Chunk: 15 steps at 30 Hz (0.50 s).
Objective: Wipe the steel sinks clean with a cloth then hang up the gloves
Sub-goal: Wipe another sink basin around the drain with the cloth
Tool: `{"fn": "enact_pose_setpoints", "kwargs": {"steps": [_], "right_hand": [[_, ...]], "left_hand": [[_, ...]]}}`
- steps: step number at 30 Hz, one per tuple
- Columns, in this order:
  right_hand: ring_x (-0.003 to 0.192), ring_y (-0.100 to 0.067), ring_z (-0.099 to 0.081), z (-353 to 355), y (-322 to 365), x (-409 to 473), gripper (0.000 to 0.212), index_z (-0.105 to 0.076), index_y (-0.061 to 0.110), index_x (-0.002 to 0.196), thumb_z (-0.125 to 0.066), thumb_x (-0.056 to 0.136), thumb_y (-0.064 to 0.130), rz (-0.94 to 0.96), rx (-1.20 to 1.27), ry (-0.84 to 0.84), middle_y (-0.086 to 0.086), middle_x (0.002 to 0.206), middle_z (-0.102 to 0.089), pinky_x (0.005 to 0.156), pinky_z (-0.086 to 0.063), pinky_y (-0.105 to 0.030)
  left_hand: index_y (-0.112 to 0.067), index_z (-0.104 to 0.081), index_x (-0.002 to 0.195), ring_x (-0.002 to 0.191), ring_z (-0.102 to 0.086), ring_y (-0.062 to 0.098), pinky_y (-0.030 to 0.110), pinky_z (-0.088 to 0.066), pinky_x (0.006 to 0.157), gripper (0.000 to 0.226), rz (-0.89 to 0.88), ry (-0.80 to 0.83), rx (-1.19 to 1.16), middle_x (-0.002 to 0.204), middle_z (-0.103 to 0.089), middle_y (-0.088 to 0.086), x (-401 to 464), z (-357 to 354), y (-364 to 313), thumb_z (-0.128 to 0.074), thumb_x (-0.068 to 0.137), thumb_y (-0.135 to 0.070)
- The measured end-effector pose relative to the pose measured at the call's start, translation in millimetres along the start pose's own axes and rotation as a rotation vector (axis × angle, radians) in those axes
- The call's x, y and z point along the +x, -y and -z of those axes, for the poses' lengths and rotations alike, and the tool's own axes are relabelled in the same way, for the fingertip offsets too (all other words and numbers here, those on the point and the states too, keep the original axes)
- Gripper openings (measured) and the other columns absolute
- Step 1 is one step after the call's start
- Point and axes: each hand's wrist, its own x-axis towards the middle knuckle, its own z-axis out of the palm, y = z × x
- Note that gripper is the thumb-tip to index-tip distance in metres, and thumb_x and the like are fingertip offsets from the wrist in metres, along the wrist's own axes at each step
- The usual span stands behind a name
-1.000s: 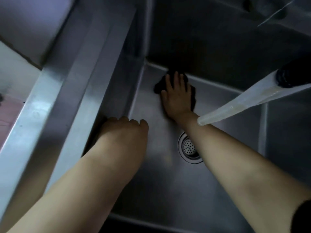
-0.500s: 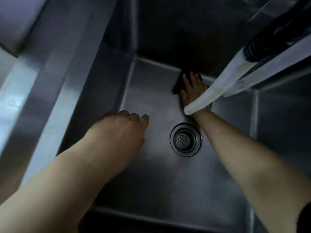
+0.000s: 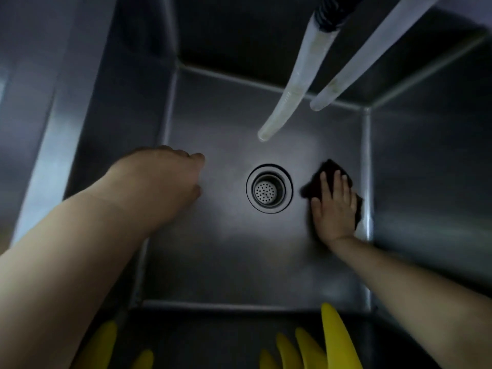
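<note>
I look straight down into a deep steel sink [image 3: 229, 265] with a round strainer drain [image 3: 269, 188] at its middle. My right hand [image 3: 334, 209] lies flat, fingers straight, and presses a dark cloth [image 3: 331, 169] onto the sink floor right of the drain, close to the right wall. My left hand [image 3: 165, 182] hangs above the floor on the left, fingers loosely curled, holding nothing. Yellow rubber glove fingers [image 3: 336, 339] stick up over the near rim at the bottom edge, with more yellow glove tips [image 3: 106, 347] at the bottom left.
Two pale translucent hoses [image 3: 290, 91] hang from the top of the view down into the sink above the drain; a black ribbed fitting [image 3: 326, 18] holds the left one. A steel ledge [image 3: 61, 107] runs along the sink's left side.
My right hand has slid the cloth from the far wall behind the drain to the right side of the drain. The view has shifted, and the yellow gloves have come into sight.
</note>
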Motion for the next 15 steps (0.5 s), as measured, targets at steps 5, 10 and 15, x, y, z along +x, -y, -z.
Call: {"fn": "enact_pose_setpoints", "kwargs": {"steps": [5, 10, 15], "right_hand": [[0.139, -0.043, -0.024, -14.4, 41.3, -54.0, 0.066, -0.034, 0.010, 0.145, -0.033, 0.088, 0.043, 0.364, 0.002, 0.019, -0.026, 0.150, -0.028, 0.111, -0.019, -0.053], [0.141, -0.040, -0.022, -20.7, 100.9, -44.0, 0.069, -0.028, 0.007, 0.147, -0.037, 0.090, 0.045, 0.556, -0.028, -0.018, -0.024, 0.151, -0.027, 0.115, -0.015, -0.055], [0.144, -0.039, -0.010, -25.8, 132.5, -37.6, 0.075, -0.018, 0.003, 0.148, -0.042, 0.092, 0.047, 0.604, -0.060, -0.037, -0.022, 0.155, -0.017, 0.116, -0.003, -0.054]], "left_hand": [[-0.016, -0.045, 0.115, 0.103, -0.056, 0.031, 0.036, -0.045, 0.081, 0.030, 0.019, 0.021, 0.046, 0.112, -0.058, 0.008, 1.2, 0.2, 0.4, -0.041, 0.094, -0.038], [-0.017, -0.045, 0.114, 0.106, -0.056, 0.031, 0.034, -0.040, 0.077, 0.029, 0.063, 0.099, 0.106, 0.116, -0.059, 0.008, -0.3, -5.5, 0.4, -0.041, 0.095, -0.038], [-0.018, -0.045, 0.113, 0.107, -0.055, 0.031, 0.036, -0.044, 0.082, 0.031, 0.085, 0.140, 0.102, 0.116, -0.058, 0.009, -0.2, -3.0, -0.1, -0.042, 0.094, -0.042]]}}
